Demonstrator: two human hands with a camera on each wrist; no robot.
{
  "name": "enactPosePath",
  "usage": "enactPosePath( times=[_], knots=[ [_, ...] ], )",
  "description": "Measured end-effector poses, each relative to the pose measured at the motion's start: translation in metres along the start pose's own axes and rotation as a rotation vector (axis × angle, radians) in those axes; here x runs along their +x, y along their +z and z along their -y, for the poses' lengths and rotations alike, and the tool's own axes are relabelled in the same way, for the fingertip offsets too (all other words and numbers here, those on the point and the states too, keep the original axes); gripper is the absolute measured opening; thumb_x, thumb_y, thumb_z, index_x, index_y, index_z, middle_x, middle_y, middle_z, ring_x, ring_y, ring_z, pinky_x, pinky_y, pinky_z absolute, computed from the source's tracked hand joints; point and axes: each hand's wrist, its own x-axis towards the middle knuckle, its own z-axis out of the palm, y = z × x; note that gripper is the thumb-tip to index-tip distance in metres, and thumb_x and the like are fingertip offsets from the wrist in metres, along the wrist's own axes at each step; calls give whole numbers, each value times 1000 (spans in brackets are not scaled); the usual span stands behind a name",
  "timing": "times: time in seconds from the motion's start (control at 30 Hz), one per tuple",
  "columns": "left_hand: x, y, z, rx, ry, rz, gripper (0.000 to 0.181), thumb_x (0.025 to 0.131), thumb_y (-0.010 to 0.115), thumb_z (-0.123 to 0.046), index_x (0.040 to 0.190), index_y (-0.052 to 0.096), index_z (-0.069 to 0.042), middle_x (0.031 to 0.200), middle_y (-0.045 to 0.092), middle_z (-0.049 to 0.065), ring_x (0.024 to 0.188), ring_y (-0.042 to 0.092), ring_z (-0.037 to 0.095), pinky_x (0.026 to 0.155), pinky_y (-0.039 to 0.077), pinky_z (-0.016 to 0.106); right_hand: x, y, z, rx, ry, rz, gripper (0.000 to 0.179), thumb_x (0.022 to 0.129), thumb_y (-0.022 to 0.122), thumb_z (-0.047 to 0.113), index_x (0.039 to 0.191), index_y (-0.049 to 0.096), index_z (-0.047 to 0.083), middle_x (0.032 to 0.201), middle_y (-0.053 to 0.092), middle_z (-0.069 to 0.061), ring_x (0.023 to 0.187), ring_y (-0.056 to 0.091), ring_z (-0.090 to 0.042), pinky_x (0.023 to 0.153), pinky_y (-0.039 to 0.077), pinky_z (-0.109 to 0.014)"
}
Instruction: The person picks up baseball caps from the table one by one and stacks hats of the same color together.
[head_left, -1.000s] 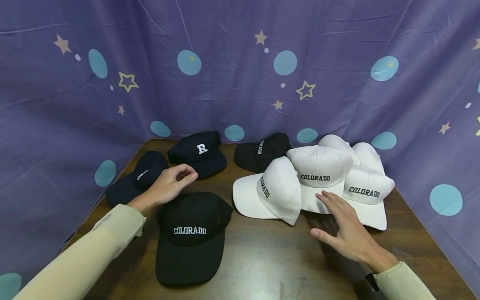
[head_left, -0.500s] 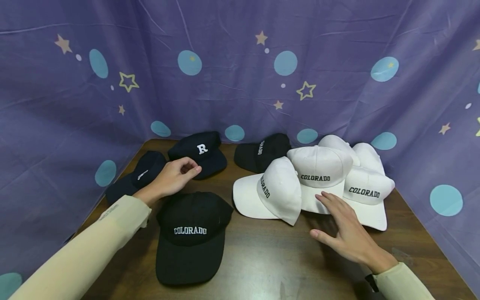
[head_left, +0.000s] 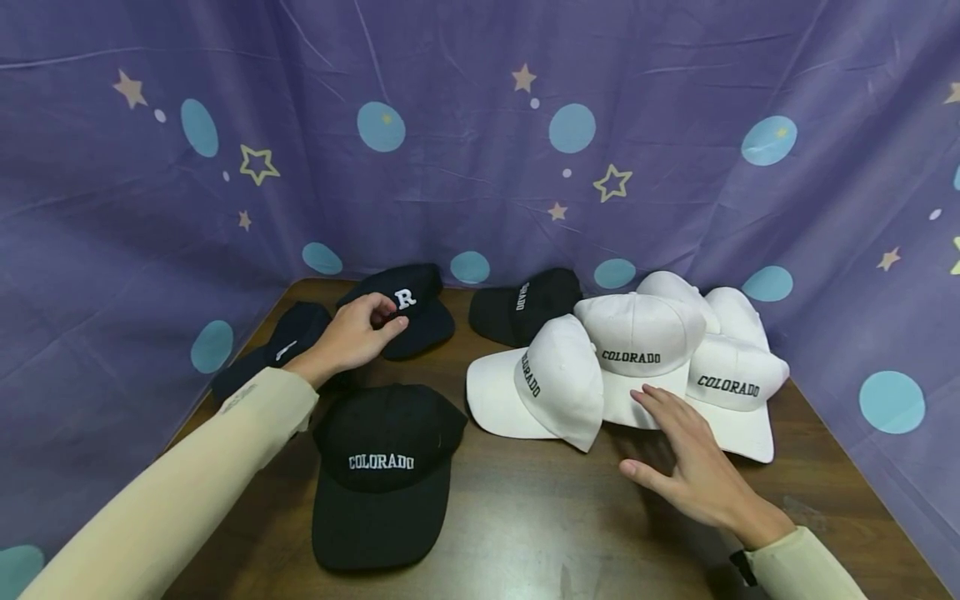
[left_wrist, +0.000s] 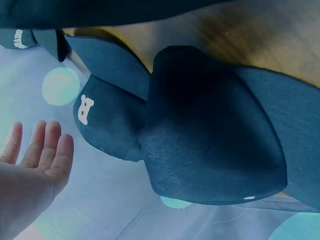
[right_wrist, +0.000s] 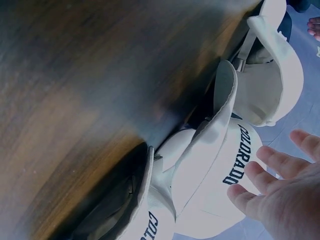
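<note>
The bare, cream-sleeved left hand [head_left: 358, 332] has moved forward, overlapping more of the rounded navy cloth cap [head_left: 422, 315] lettered R.

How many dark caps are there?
4: black COLORADO cap nearest, navy cap far left, R cap behind the left hand, other black cap back centre. The white caps could hide more.

A dark cap with a white "R" [head_left: 426, 312] is sitting crown-up on the back left of the worktop [head_left: 532, 517], its brim pointing forward and right; the left grip [head_left: 363, 333] is partly covering it in the head view, fingers loosely curved, holding nothing. A white "COLORADO" cap [head_left: 643, 332] is resting crown-up among other white caps, its brim facing the person. The right grip [head_left: 690, 467] is overlapping that brim in the head view, fingers spreading; contact is remaining unclear.
</note>
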Motion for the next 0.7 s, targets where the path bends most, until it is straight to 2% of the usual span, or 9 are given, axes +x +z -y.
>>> enactPosePath(
  times=[0.27,0.47,0.7],
  knots=[
    [16,-5,-4,52,-31,4,53,103,59,-36,139,51,1,139,53,24,127,49,40,108,38,56,1,1,0,5,3,-3,91,81,85,42,156,42,15,160,39,-15,148,29,-35,114,22,-59],
    [28,-5,-1,70,-83,28,62,103,58,-40,148,43,0,154,42,25,143,35,44,116,29,59,1,1,1,6,2,0,91,81,85,43,157,41,17,160,39,-15,148,29,-37,114,23,-60],
    [36,-4,8,92,-127,27,65,103,58,-39,151,39,-1,158,36,26,146,31,45,117,28,59,1,1,1,16,3,6,91,82,85,42,158,39,20,160,39,-13,149,28,-36,115,22,-59]
  ],
)
